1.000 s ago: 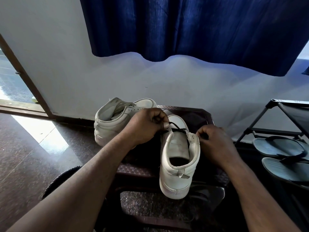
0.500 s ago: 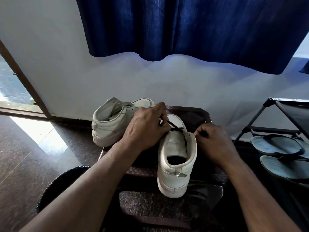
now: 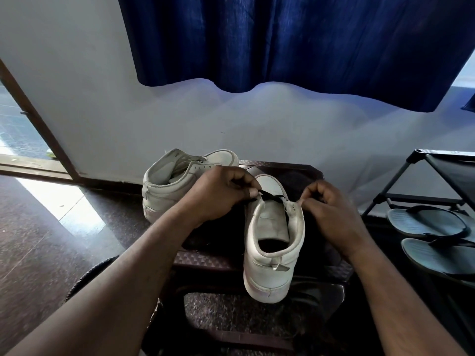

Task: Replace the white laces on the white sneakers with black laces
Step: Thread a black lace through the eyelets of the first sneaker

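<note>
Left hand (image 3: 218,194) pinches black lace (image 3: 270,196), right hand (image 3: 326,209) pinches sneaker (image 3: 272,255)

A dark blue curtain (image 3: 295,42) hangs beyond both hands. Right of the right hand (image 3: 331,214) stands a black shoe rack (image 3: 447,176) holding grey sandals (image 3: 426,222). A wooden door frame (image 3: 38,124) rises left of the left hand (image 3: 218,194). A dark stool (image 3: 205,260) sits beneath them.
</note>
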